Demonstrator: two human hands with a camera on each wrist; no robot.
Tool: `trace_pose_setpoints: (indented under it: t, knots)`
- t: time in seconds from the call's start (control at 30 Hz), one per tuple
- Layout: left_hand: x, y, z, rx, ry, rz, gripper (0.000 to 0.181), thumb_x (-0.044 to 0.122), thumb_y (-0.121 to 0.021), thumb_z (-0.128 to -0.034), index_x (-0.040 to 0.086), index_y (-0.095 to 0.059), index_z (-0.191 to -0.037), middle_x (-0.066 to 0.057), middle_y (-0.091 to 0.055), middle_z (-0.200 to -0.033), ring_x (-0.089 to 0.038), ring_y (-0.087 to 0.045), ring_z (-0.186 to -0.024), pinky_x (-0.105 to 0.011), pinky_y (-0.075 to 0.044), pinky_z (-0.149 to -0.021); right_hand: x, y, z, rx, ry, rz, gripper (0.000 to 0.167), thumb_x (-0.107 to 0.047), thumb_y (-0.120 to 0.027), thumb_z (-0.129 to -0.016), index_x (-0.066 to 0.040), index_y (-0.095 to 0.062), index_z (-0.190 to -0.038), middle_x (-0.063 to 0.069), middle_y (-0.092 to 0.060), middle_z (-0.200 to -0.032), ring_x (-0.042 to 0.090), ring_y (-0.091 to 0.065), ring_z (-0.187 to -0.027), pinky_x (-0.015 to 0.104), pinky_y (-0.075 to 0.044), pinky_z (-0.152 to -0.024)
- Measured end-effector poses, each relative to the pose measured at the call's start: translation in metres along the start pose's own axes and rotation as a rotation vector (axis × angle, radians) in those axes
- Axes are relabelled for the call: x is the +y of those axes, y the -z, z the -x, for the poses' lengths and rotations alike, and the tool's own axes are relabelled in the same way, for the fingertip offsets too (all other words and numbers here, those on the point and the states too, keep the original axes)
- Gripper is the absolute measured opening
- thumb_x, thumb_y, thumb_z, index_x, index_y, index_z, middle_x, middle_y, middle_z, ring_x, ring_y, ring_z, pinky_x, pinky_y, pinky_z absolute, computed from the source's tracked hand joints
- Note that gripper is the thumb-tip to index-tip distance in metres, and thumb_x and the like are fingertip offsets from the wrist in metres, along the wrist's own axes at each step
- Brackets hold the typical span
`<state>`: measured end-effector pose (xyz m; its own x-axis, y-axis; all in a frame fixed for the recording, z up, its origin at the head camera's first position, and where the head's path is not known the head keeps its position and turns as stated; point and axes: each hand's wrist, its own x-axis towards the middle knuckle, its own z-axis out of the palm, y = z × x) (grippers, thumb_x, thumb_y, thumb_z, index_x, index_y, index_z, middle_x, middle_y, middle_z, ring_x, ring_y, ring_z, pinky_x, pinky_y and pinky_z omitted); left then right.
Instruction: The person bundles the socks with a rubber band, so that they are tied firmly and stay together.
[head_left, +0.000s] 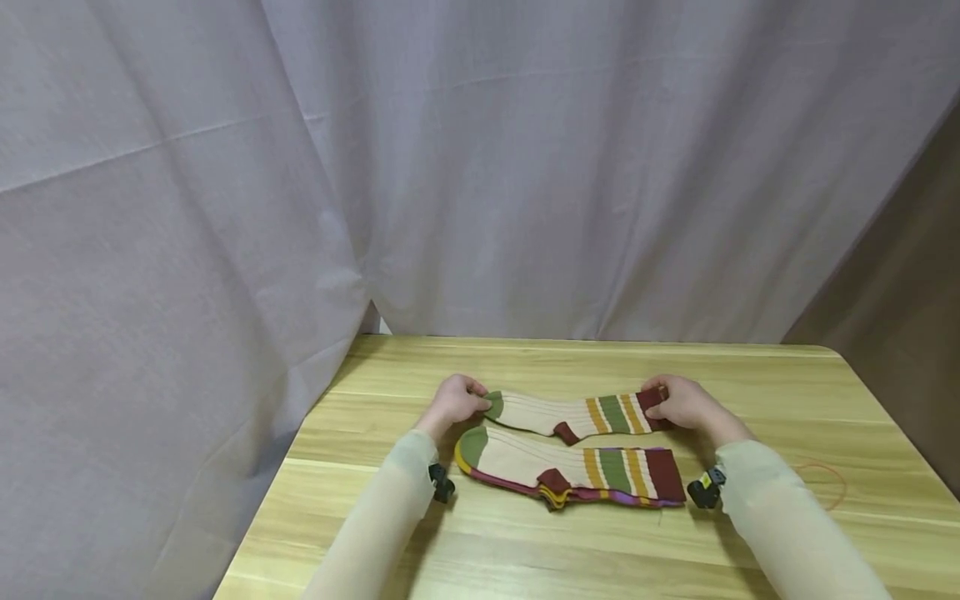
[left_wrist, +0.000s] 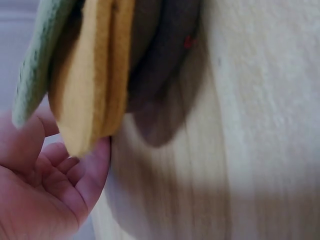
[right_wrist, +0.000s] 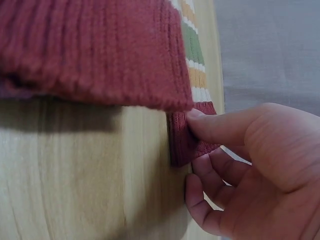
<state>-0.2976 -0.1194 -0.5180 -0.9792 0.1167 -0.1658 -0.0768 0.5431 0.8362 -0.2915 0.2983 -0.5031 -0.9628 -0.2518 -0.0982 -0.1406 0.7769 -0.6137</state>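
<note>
A cream sock [head_left: 532, 412] with a green toe, maroon heel and striped leg lies across the far part of the table. My left hand [head_left: 457, 400] pinches its green toe; in the left wrist view, nearer sock toes hide that contact. My right hand [head_left: 684, 404] grips the maroon cuff [right_wrist: 182, 137] between thumb and fingers. Nearer to me lies a stack of socks [head_left: 517, 458], a matching cream one on top. Yellow, maroon and purple edges show beneath it. Close to the left wrist camera are a yellow toe [left_wrist: 85, 100] and a dark toe [left_wrist: 165, 50] of that stack.
The socks lie on a light wood-grain table [head_left: 525, 550]. A grey curtain [head_left: 525, 208] hangs behind its far edge and along the left. A thin orange loop [head_left: 843, 483] lies right of the right forearm. Small black cameras sit on both wrists.
</note>
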Motion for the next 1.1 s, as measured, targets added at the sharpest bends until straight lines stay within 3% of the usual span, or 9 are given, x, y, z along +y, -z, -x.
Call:
trace_pose_setpoints:
  t: [0.27,0.47,0.63,0.77,0.9,0.97,1.1]
  knots:
    - [-0.005,0.0,-0.002,0.004,-0.005,0.005,0.012,0.007,-0.078,-0.0981,-0.004,-0.078,-0.104,-0.009,-0.075,-0.091,-0.015,-0.072,-0.071,-0.027,-0.061,-0.066,0.003,0.0,0.001,0.016,-0.015,0.037,0.042,-0.008,-0.081,-0.089,0.013,-0.062,-0.12,0.017,-0.064,-0.095,0.033,-0.06,-0.09,0.045,-0.05,-0.081]
    - [-0.006,-0.001,-0.002,0.001,-0.002,0.06,0.011,0.005,-0.076,-0.0986,-0.004,-0.078,-0.103,-0.009,-0.075,-0.089,-0.015,-0.072,-0.07,-0.028,-0.062,-0.066,0.009,-0.001,0.002,0.012,-0.002,0.047,0.031,-0.012,-0.079,-0.091,0.009,-0.065,-0.109,0.009,-0.058,-0.085,0.028,-0.055,-0.081,0.039,-0.045,-0.073]
    - [-0.006,-0.001,-0.004,0.001,0.001,0.107,0.011,0.004,-0.075,-0.0993,-0.006,-0.076,-0.104,-0.01,-0.074,-0.091,-0.014,-0.071,-0.068,-0.03,-0.064,-0.068,0.009,-0.001,0.002,0.013,-0.018,0.047,0.03,-0.013,-0.076,-0.096,0.01,-0.062,-0.107,0.013,-0.058,-0.09,0.031,-0.054,-0.085,0.043,-0.046,-0.076]
    - [-0.007,0.0,-0.004,0.0,-0.005,0.14,0.011,0.002,-0.072,-0.1004,-0.008,-0.075,-0.105,-0.011,-0.072,-0.091,-0.013,-0.069,-0.066,-0.03,-0.063,-0.067,0.009,-0.003,0.003,0.031,-0.019,0.049,0.028,-0.017,-0.075,-0.099,0.003,-0.056,-0.093,0.011,-0.052,-0.084,0.028,-0.05,-0.079,0.041,-0.042,-0.071]
    - [-0.008,0.001,-0.003,-0.005,0.0,0.171,0.01,0.002,-0.069,-0.1025,-0.007,-0.073,-0.105,-0.012,-0.072,-0.091,-0.015,-0.069,-0.068,-0.029,-0.062,-0.067,0.014,-0.008,0.003,0.053,0.004,0.047,0.037,-0.023,-0.075,-0.101,-0.009,-0.047,-0.081,0.004,-0.044,-0.075,0.022,-0.043,-0.069,0.037,-0.034,-0.065]
    - [-0.008,0.002,-0.003,-0.005,0.005,0.192,0.01,0.002,-0.068,-0.1032,-0.007,-0.072,-0.105,-0.012,-0.071,-0.091,-0.017,-0.069,-0.069,-0.03,-0.062,-0.067,0.016,-0.009,0.003,0.065,0.01,0.052,0.037,-0.025,-0.075,-0.101,-0.009,-0.048,-0.082,0.003,-0.045,-0.075,0.021,-0.043,-0.069,0.037,-0.034,-0.066]
    - [-0.007,0.004,-0.003,-0.006,0.014,0.237,0.01,0.002,-0.066,-0.1041,-0.008,-0.07,-0.107,-0.012,-0.07,-0.089,-0.019,-0.069,-0.069,-0.031,-0.062,-0.068,0.019,-0.011,0.003,0.093,0.019,0.066,0.032,-0.026,-0.075,-0.101,0.003,-0.06,-0.099,0.01,-0.057,-0.087,0.027,-0.052,-0.081,0.043,-0.045,-0.074]
